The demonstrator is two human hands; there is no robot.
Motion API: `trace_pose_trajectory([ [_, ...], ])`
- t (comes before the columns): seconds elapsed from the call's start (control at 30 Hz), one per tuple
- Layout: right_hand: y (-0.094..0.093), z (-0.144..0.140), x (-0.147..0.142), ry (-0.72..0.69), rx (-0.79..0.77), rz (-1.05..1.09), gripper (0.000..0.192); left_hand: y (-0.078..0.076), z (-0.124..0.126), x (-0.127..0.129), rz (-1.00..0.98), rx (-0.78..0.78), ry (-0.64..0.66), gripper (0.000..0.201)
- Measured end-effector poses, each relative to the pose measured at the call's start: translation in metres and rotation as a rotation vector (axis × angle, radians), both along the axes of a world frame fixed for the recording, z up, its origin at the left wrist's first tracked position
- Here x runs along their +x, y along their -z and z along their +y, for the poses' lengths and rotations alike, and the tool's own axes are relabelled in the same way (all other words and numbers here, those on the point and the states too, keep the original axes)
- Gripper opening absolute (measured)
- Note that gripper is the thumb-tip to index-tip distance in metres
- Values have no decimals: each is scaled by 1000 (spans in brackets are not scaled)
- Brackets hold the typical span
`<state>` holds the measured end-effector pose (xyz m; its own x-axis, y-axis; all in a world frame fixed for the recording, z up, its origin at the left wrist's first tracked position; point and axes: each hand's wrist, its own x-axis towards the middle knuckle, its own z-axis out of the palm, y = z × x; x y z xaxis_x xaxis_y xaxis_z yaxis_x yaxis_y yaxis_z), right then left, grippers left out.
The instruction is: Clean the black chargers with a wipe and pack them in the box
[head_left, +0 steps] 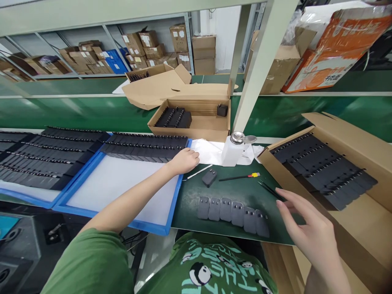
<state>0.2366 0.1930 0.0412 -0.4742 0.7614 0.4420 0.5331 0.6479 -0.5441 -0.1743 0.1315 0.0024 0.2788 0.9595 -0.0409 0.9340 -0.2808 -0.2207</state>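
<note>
Far-left tray: shallow blue-rimmed tray with white floor (27,195), packed with rows of flat black adapter bodies (45,157).
Second tray: matching blue-rimmed white tray (122,185), near part bare, far edge carrying one dense band of black adapters (143,146).
Left hand: left hand (184,160) laid palm-down at the right end of that band, fingers curled loosely over the last pieces; closed grasp on any piece cannot be told.
Green mat: dark green work mat (190,204) just right of the second tray.
Loose adapter: single dark grey plug adapter (210,177) lying alone on the mat, close beside the left hand, near a thin silver rod (199,172).
Row of six: six grey plug adapters (232,212) side by side, touching, along the near edge of the mat.
Dispenser: white plastic bottle with metal pump top (234,149) standing upright on a white cloth (208,150).
Stick: thin black stick with red-and-yellow tip (239,177) lying flat on the mat.
Right hand: right hand (309,228) open, fingers spread and released, hovering over the mat's right edge, holding nothing.
Carton: open brown cardboard carton (361,143) at right, filled with rows of black adapters.
</note>
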Motion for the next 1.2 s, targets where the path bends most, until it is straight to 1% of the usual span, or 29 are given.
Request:
trace_pose_trajectory([
  [0.13,0,0,-1,-8,11,1,23,-3,0,4,-41,-5,-12,34],
  [0.2,-1,1,-2,-13,14,1,23,-12,2,5,-74,9,-31,33],
  [0.23,-1,1,-2,-12,14,2,23,-19,4,4,-93,23,-48,32],
  [0.3,-2,1,-1,-7,11,4,22,-38,9,3,-138,74,-98,30],
  [0.43,-3,0,2,24,19,22,23,-87,16,4,-276,237,-216,12],
  [0.5,-8,0,2,30,30,36,22,-108,18,5,-378,326,-273,11],
  [0.57,-17,1,-1,-5,57,49,21,-124,19,9,-502,401,-325,7],
  [0.67,-39,2,-20,-155,78,89,23,-143,18,22,-718,441,-376,4],
  [0.7,-47,2,-31,-217,48,110,25,-148,17,30,-797,421,-374,4],
  [0.77,-59,1,-60,-330,-79,173,32,-159,11,53,-952,339,-337,4],
  [0.8,-62,0,-76,-380,-179,217,38,-164,6,67,-1022,283,-301,5],
  [0.87,-62,1,-106,-463,-387,336,56,-170,-7,93,-1131,166,-215,8],
  [0.9,-59,2,-117,-487,-473,387,58,-171,-13,103,-1168,112,-173,11],
  [0.93,-54,4,-125,-491,-532,429,54,-170,-18,110,-1195,59,-134,13],
  [0.97,-49,6,-128,-475,-570,462,46,-167,-21,112,-1212,14,-103,16],
  [1.03,-37,11,-121,-393,-596,509,29,-154,-18,105,-1220,-34,-82,17],
  [1.07,-31,14,-113,-343,-612,534,24,-145,-12,97,-1214,-34,-92,18],
  [1.1,-26,17,-102,-294,-632,558,21,-133,-3,87,-1203,-19,-113,23],
  [1.13,-21,20,-91,-248,-655,579,19,-120,9,77,-1188,-5,-137,37],
  [1.17,-18,23,-79,-208,-681,600,18,-107,22,67,-1170,-11,-149,56],
  [1.2,-14,25,-69,-176,-708,623,18,-94,36,59,-1153,-41,-143,71],
])
